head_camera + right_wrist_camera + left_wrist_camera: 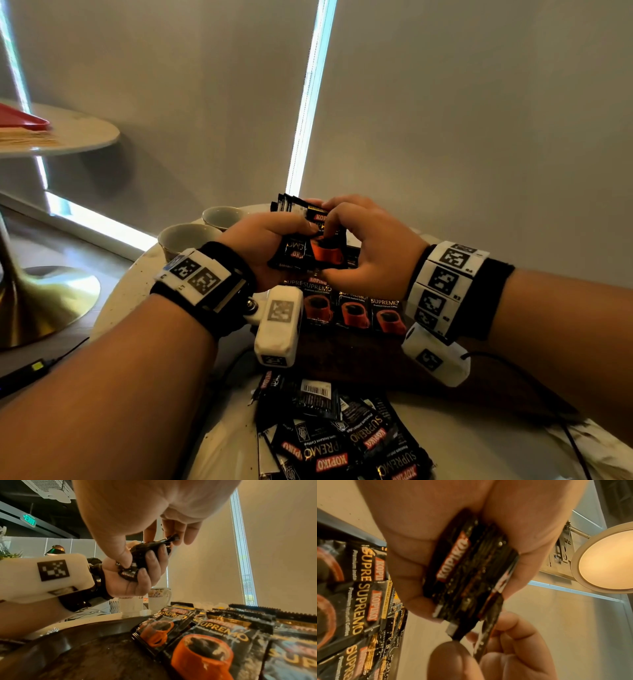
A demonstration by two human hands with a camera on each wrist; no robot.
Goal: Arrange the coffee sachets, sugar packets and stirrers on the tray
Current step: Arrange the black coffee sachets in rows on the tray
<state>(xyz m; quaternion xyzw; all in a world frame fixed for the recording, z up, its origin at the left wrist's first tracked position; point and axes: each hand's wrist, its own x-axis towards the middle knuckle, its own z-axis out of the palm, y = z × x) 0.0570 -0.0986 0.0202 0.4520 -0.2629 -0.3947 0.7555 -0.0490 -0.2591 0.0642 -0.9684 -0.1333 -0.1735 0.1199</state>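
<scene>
My left hand [267, 240] grips a stack of black coffee sachets [308, 240] above the dark tray [356, 356]. In the left wrist view the stack [467, 572] sits edge-on between thumb and fingers. My right hand [359, 240] pinches the front sachet [325, 253] of that stack, thumb below and fingers on top; the right wrist view shows its fingertips [176, 539] on a sachet's top edge. A row of sachets [352, 310] with orange cups lies face up on the tray. A loose pile of sachets [335, 435] lies on the table near me.
Two white cups [186, 238] stand on the round table [137, 281] left of my hands. A second round table [78, 132] with a red item [24, 120] is at the far left. A black cable [555, 404] runs along the right.
</scene>
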